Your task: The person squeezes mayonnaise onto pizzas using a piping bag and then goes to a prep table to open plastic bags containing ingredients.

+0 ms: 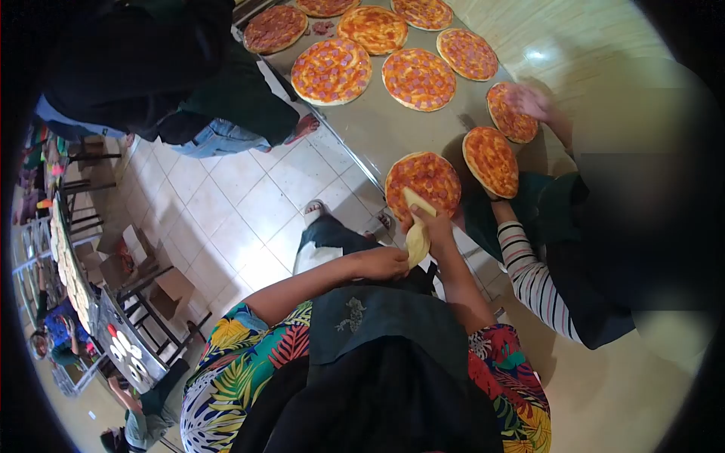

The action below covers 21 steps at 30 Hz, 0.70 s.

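My right hand [436, 228] is closed round a pale yellow cheese-like slab [418, 201], its flat end pointing over the near pizza [442, 177]. A softer pale yellow piece [418, 248] hangs below that hand. I cannot tell whether it is a wrapper or part of the slab. Its lower end meets my left hand [383, 263], whose fingers are closed on it. Red sauce and diced topping cover the near pizza, which lies at the corner of the metal table [343, 132], partly hidden by the slab and my right hand.
Several topped pizzas [332, 72] lie farther up the table. On the right, a co-worker's hand holds up a tilted pizza [491, 162]; their other hand [529, 102] is over a smaller one. Another person [226, 106] stands left. Cardboard boxes [170, 294] sit near a side table.
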Motion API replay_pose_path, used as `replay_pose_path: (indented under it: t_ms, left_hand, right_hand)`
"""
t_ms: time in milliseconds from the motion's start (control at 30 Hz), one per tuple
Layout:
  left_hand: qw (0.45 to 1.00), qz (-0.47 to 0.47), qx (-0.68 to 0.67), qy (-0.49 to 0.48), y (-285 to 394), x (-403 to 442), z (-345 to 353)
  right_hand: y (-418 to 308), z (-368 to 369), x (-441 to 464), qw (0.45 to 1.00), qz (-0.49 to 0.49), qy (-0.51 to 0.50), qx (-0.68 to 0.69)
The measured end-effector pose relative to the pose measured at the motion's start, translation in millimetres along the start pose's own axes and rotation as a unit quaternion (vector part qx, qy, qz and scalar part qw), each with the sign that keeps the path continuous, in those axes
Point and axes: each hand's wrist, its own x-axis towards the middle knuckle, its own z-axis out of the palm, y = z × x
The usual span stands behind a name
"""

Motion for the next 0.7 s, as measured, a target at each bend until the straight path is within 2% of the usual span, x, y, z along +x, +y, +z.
replay_pose_path:
  t_ms: [33,67,100,167,200,233,300,367,433,467,533,567,633,700]
  left_hand:
    - [0.999,0.000,-0.034,0.017,-6.2,6.9,1.6]
    - [0.997,-0.001,-0.069,0.033,-11.5,13.0,3.2]
    - [0.997,-0.001,-0.076,0.035,-15.5,18.6,3.9]
    - [0.985,0.046,-0.161,0.042,-16.0,27.4,1.3]
    - [0.986,-0.003,-0.157,0.063,-14.0,28.0,-1.8]
    - [0.985,-0.002,-0.156,0.070,-7.6,28.4,-0.2]
    - [0.991,0.040,-0.102,0.076,2.6,27.3,-1.6]
    - [0.988,0.050,-0.105,0.103,7.9,31.5,-1.1]
    - [0.986,0.084,-0.024,0.139,10.8,27.7,-5.0]
    - [0.987,0.079,-0.025,0.141,8.3,31.2,-5.2]
    - [0.979,0.075,-0.106,0.156,0.1,39.5,0.6]
    - [0.980,0.071,-0.110,0.147,-1.4,40.9,5.1]
    - [0.959,0.003,-0.252,0.132,0.0,48.7,9.5]
    - [0.962,0.000,-0.245,0.125,-8.7,58.6,7.9]
  right_hand:
    - [-4.1,-4.2,4.4,1.000,-0.015,-0.004,0.013]
    - [-6.7,-9.0,11.9,0.997,-0.036,0.060,-0.024]
    - [-8.5,-15.7,19.1,0.997,-0.031,0.059,-0.028]
    - [-11.5,-28.1,33.0,0.991,-0.081,0.055,-0.087]
    - [-11.2,-27.0,41.9,0.988,-0.094,0.049,-0.114]
    - [-12.5,-30.0,44.2,0.988,-0.096,0.042,-0.115]
    - [-19.3,-22.2,41.2,0.990,-0.081,0.046,-0.103]
    - [-20.9,-19.1,48.4,0.990,-0.065,0.061,-0.104]
    - [-10.7,-22.4,62.6,0.988,-0.073,0.069,-0.116]
    - [-14.1,-22.5,65.9,0.989,-0.070,0.066,-0.114]
    - [-23.6,-23.2,67.0,0.970,-0.098,0.037,-0.218]
    - [-24.7,-23.6,66.8,0.971,-0.090,0.045,-0.215]
    - [-32.5,-25.0,65.0,0.917,-0.228,0.070,-0.321]
    - [-35.5,-24.1,60.7,0.900,-0.209,0.073,-0.375]
